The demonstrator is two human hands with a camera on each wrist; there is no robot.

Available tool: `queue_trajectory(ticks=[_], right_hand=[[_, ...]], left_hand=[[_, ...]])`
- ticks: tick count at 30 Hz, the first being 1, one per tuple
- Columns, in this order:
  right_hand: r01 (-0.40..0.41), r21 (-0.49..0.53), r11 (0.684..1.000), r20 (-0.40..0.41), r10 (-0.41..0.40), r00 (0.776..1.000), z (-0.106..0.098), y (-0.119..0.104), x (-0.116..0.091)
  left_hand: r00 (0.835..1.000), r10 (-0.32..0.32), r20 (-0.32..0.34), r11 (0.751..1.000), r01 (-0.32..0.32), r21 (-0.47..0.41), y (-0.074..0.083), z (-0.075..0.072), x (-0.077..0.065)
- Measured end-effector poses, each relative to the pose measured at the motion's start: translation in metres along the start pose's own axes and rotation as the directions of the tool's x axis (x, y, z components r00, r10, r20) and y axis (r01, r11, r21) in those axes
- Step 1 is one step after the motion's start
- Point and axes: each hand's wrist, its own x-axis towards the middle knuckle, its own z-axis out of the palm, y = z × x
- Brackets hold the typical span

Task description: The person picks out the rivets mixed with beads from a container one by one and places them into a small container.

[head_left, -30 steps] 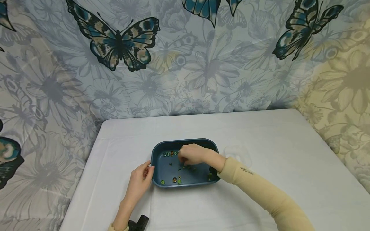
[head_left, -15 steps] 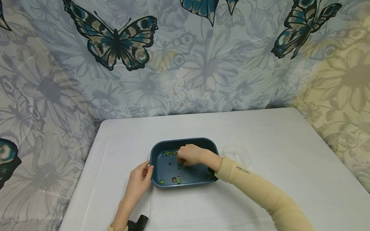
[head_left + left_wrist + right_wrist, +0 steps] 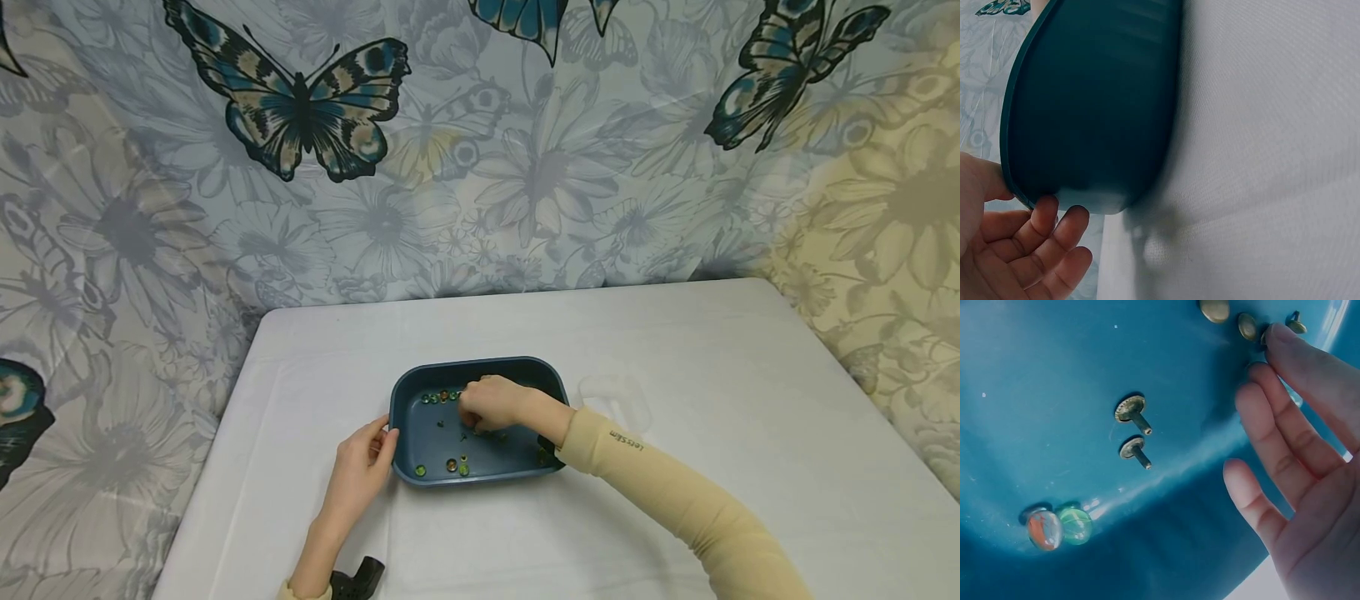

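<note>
A dark blue tray (image 3: 517,475) stands on the white-covered table. My left hand (image 3: 360,467) grips its left end; in the left wrist view the thumb and curled fingers (image 3: 1075,222) hold the rim. Inside the tray is my right hand (image 3: 498,402), fingers pointing down. In the right wrist view, its thumb tip overlaps a small brass rivet (image 3: 1264,337), pinched at the fingertips; the index finger is hidden. Close by lie other domed brass rivets (image 3: 1214,309). Two rivets (image 3: 1132,408) rest with their posts showing, farther from the fingers.
An orange-streaked glass marble (image 3: 1044,530) and a green marble (image 3: 1075,525) touch at the tray's wall. Several marbles (image 3: 443,397) line its far side, others (image 3: 452,465) its near side. A clear plastic container (image 3: 615,400) stands right of the tray.
The head view has shifted slightly. Both hands stay in the same places, the left at the tray's end and the right inside it.
</note>
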Motion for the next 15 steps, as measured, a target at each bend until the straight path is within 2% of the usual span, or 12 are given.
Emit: queue_trajectory(ticks=[15], right_hand=[[-0.001, -0.026, 1.000, 0.002, 0.001, 1.000, -0.0014, -0.0020, -0.0004]], left_hand=[[1.000, 0.012, -0.012, 1.000, -0.012, 0.004, -0.0026, 0.0011, 0.0002]])
